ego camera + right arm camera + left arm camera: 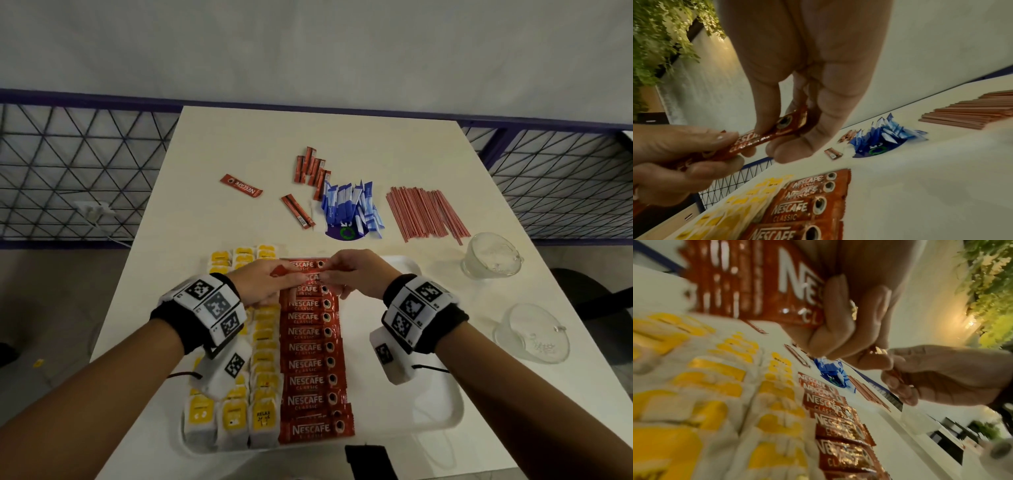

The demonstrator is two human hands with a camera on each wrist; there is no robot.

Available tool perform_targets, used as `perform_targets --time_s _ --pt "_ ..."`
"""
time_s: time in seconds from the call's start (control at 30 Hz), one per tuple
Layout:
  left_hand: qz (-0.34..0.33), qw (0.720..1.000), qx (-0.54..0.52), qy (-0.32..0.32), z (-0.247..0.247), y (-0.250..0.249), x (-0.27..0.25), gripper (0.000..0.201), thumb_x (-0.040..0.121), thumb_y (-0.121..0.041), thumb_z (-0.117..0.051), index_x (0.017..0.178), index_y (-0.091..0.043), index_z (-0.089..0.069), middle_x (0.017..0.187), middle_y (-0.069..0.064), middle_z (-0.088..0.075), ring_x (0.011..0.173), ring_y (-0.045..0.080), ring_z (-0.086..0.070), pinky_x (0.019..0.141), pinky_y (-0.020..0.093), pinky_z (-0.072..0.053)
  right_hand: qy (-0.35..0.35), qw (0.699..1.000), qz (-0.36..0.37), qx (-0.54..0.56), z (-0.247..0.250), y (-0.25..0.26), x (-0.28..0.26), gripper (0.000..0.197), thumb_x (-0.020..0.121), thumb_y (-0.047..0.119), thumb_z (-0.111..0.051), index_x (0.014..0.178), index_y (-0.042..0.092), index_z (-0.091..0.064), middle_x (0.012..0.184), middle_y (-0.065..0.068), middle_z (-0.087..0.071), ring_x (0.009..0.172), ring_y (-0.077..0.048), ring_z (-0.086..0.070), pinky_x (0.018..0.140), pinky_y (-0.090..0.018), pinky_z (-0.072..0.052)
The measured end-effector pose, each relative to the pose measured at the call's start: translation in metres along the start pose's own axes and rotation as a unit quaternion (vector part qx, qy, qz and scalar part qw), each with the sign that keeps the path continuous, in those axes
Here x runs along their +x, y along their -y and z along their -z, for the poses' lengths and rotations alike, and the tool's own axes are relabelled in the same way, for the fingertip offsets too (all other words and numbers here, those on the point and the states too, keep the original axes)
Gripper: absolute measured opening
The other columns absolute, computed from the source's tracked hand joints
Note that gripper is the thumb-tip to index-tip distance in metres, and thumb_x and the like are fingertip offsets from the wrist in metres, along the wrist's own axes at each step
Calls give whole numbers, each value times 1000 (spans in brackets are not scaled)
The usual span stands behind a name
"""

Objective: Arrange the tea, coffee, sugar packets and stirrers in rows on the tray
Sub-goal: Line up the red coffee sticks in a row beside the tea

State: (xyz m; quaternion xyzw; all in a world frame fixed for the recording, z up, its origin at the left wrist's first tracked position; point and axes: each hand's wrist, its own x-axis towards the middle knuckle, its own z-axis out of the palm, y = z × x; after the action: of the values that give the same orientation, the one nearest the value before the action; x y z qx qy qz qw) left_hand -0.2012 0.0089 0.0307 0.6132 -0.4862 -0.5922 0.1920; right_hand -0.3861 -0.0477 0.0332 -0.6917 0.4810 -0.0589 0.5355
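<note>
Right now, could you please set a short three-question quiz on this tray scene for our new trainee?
1. True or false: the red stirrers already lie on the white tray.
2. Which item do the left hand and right hand hold together? A) yellow tea bag B) Nescafe coffee sachet C) blue sugar packet
3. Fill in: the Nescafe sachet row lies directly to the ___ of the yellow tea bags.

Key: 1 false, they lie on the table; 2 B, the Nescafe coffee sachet, one hand at each end; 3 right.

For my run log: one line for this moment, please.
hands: left and right pinch one coffee sachet | above coffee row | tray
</note>
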Motion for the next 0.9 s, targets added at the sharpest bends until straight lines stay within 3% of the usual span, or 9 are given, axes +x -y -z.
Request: perform_targets --time_s 0.17,0.2,0.27,0.33,0.4,0.47,0.5,0.63,0.9 --pt "10 997 -16 -70 11 7 3 16 87 -32 -59 91 -18 -61 90 20 -65 30 6 -34 34 17 -27 10 999 -30 42 3 -5 -2 14 88 12 -59 99 4 -60 69 -2 -60 47 -1 -56 52 -12 -50" --pt "12 997 -8 -73 11 7 3 16 87 -34 -60 90 -19 -61 83 19 -65 30 7 -34 35 18 -27 9 998 -31 45 3 -6 -2 16 89 11 -59 102 2 -60 69 -2 -60 45 1 -56 52 -12 -50" --pt "23 996 17 -79 9 7 2 15 86 -35 -60 86 -20 -62 50 1 -57 29 6 -30 35 18 -25 8 999 -31 40 3 -8 -1 15 89 8 -58 103 3 -59 71 -2 -60 46 2 -56 53 -12 -50" --pt "25 995 66 -73 5 6 -2 17 87 -34 -59 88 -18 -64 39 -14 -48 30 2 -33 34 21 -29 8 999 -36 33 4 -12 -1 17 89 5 -57 105 3 -59 72 -2 -61 52 -1 -58 56 -12 -51" --pt "8 989 136 -55 2 8 -3 19 88 -35 -58 95 -19 -66 64 -14 -59 54 0 -52 53 24 -44 13 998 -55 32 4 -16 -2 20 88 4 -59 107 0 -59 73 -4 -62 58 -8 -58 59 -14 -53" --pt "3 976 210 -49 -1 12 -3 25 87 -38 -59 102 -20 -68 93 -9 -61 89 7 -56 76 22 -41 22 996 -74 34 3 -20 -5 17 88 4 -59 104 1 -59 73 -5 -62 57 -9 -59 62 -17 -54" --pt "5 970 239 -48 -2 14 -1 26 87 -39 -59 103 -21 -67 95 -10 -58 92 7 -53 77 20 -39 24 996 -82 39 1 -22 -6 13 88 4 -59 101 3 -59 72 -5 -63 56 -8 -59 62 -18 -54" --pt "-14 947 317 -59 -5 18 5 16 83 -39 -65 94 -28 -60 82 -12 -52 68 1 -46 59 17 -36 16 991 -109 78 -6 -32 -11 9 86 5 -61 93 4 -56 69 -8 -63 44 -5 -57 52 -18 -53" --pt "-20 879 475 -37 -18 18 6 21 86 -44 -60 100 -30 -55 78 -15 -39 76 5 -45 54 18 -33 4 984 -136 110 -21 -47 -10 14 84 5 -64 79 10 -52 58 -3 -63 39 -5 -56 46 -18 -50"
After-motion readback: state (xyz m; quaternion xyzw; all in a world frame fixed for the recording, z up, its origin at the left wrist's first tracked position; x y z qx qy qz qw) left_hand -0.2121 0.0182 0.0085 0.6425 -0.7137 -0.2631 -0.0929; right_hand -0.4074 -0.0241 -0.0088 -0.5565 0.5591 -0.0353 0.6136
